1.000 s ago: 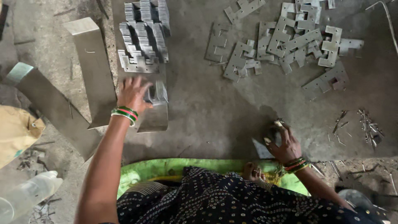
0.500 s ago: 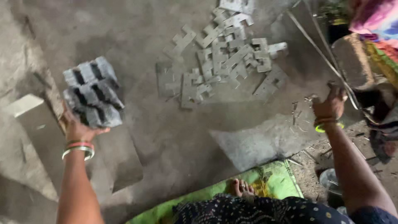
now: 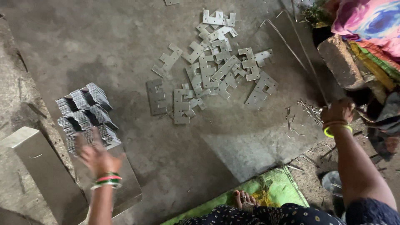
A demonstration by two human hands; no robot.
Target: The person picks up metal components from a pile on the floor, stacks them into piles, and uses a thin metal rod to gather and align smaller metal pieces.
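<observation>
Just below the stacked metal plates (image 3: pixel 85 118), the blurred left hand (image 3: pixel 96 155) spreads open-fingered at their near edge, bare concrete floor (image 3: pixel 125 54) beyond, loose plates (image 3: pixel 216 71) farther right, right hand (image 3: pixel 339 111) closed, contents unclear.

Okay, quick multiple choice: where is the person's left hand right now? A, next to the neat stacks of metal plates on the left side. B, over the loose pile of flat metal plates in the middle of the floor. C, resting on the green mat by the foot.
A: the left hand, blurred, hovers at the near edge of the stacked metal plates, well away from the loose plates and the green mat.
</observation>
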